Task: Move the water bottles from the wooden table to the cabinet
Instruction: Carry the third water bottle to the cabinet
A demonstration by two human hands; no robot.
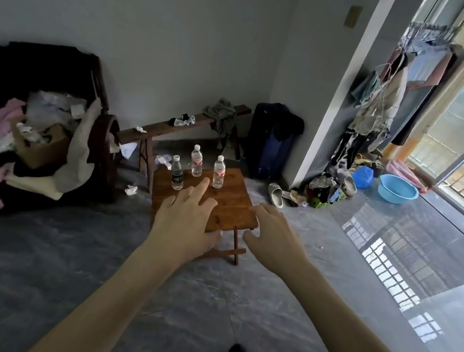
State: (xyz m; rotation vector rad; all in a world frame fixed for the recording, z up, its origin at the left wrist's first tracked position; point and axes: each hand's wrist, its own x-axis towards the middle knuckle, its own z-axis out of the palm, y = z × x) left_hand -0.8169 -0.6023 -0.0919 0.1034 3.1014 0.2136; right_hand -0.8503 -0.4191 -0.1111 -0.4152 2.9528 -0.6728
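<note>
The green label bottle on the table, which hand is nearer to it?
Left. The left hand reaches just right of the green-label bottle; the right hand hangs farther right, by the wooden table edge.

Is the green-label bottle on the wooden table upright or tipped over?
Upright: the green-label bottle stands on its base on the wooden table, white cap on top.

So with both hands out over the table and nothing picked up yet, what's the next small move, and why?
Probably extend the left hand forward and close it round the red-label bottle just past its fingertips. All three bottles stand upright at the wooden table's far edge, and both hands, the right hand included, are open and empty.
</note>
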